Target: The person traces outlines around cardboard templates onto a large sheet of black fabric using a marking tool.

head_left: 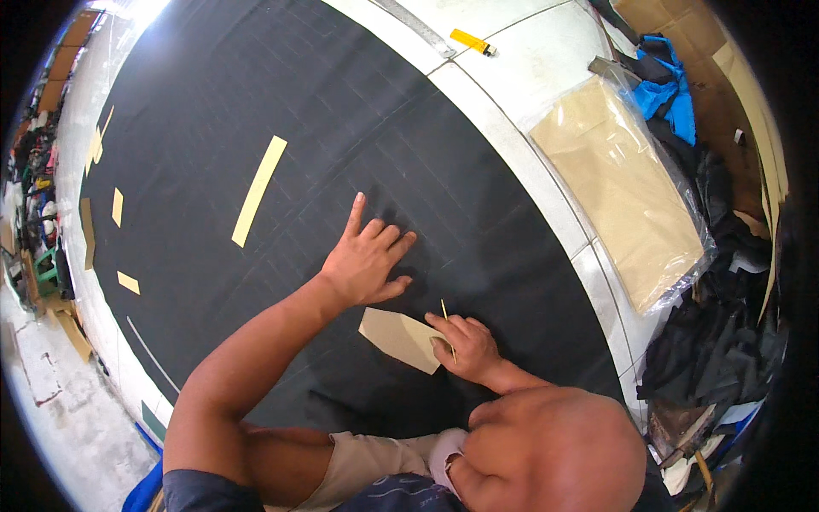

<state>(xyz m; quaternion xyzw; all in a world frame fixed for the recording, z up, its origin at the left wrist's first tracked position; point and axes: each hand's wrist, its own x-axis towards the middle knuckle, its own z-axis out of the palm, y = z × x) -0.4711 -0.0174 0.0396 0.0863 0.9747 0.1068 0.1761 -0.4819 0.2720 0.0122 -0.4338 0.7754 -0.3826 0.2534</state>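
Black fabric marked with faint chalk-like lines spreads across most of the floor. Over its middle is my left hand, open, index finger stretched away from me and the other fingers loosely bent; whether it touches the cloth I cannot tell. Lower and to the right, my right hand is closed on a thin yellow stick, whose exact kind I cannot make out. Thumb and fingertips of that hand lie at the right end of a tan cardboard pattern piece with angled corners, flat on the fabric.
A long pale strip lies on the fabric, with smaller card pieces at the left. On the white tiles are a yellow cutter, a metal ruler and brown sheets in clear plastic. Dark cloth scraps pile up at right.
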